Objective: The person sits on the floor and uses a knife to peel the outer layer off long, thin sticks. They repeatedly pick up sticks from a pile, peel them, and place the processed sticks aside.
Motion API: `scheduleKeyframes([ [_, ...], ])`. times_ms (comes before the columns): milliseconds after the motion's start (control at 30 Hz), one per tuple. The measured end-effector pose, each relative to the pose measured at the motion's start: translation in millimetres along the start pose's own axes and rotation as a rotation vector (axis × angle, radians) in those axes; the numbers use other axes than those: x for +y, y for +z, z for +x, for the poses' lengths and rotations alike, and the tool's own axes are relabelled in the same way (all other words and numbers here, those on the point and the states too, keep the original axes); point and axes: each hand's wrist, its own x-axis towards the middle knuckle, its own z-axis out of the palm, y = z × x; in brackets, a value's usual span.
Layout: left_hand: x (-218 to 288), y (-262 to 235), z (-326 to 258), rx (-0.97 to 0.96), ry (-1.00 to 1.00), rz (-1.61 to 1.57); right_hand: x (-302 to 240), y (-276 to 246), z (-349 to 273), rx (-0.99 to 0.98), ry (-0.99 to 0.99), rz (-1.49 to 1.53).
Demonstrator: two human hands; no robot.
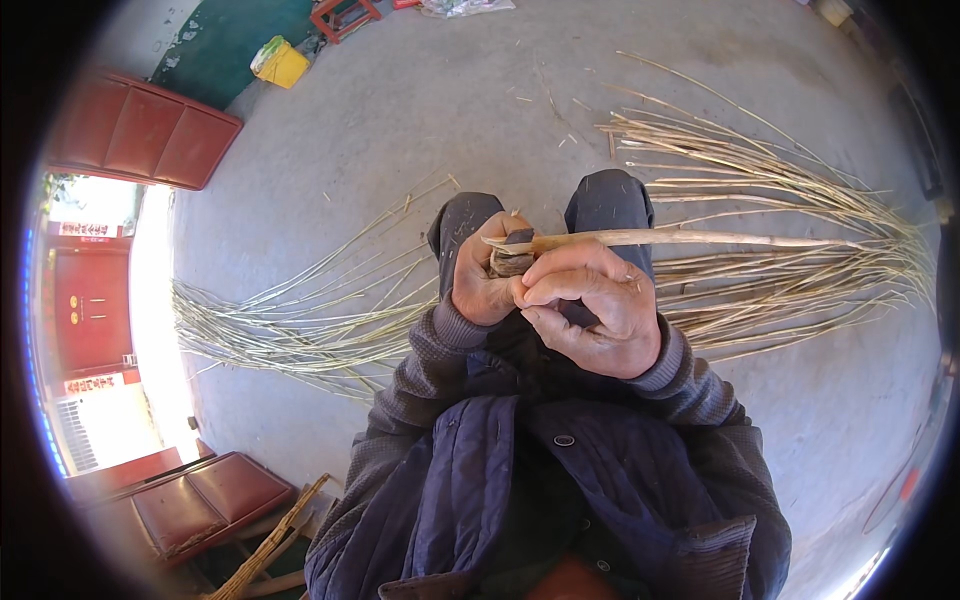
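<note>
In front of my knees, my left hand (482, 275) is closed round a small dark, rough block (512, 256), whose kind I cannot make out. A long pale stick (690, 237) runs from the block out to the right, its split-looking left end resting at the block's top. Just below the stick, my right hand (600, 315) has its fingers curled, with thumb and fingertips pinched together against my left thumb. The stick passes along the upper side of my right index finger. What the right fingertips pinch is hidden.
Thin brown sticks (770, 280) lie fanned across the floor on my right, greenish ones (300, 325) on my left. Red padded seats (145, 130) stand at the far left and a reddish-brown seat (205, 500) at the near left. Farther off is a yellow bucket (280, 65).
</note>
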Motion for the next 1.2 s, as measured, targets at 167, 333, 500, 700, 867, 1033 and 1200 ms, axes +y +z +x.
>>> scheduleKeyframes([
  [167,2.2,0.4,0.4,-0.02,-0.007,0.011,-0.4,0.0,-0.4,-0.009,0.026,0.021],
  [333,0.8,0.3,0.9,0.027,-0.011,0.014,-1.4,-1.4,1.2,-0.016,0.022,0.004],
  [500,5.3,2.2,2.2,-0.017,-0.003,0.002,0.7,0.0,1.0,0.024,-0.041,-0.004],
  [700,7.9,3.7,1.6,0.004,-0.024,0.013,-0.1,-3.9,-4.2,-0.006,0.024,0.013],
  [867,4.6,3.1,0.3,0.024,-0.03,0.037,1.1,-4.9,-5.8,-0.049,0.06,0.05],
  [1033,0.5,-0.1,-1.9,0.042,-0.041,0.074,0.5,-8.4,-1.9,-0.066,0.059,0.038],
  [1200,-1.8,0.1,-0.1,0.018,0.0,0.035,-0.2,-6.5,-7.4,-0.025,0.042,0.037],
])
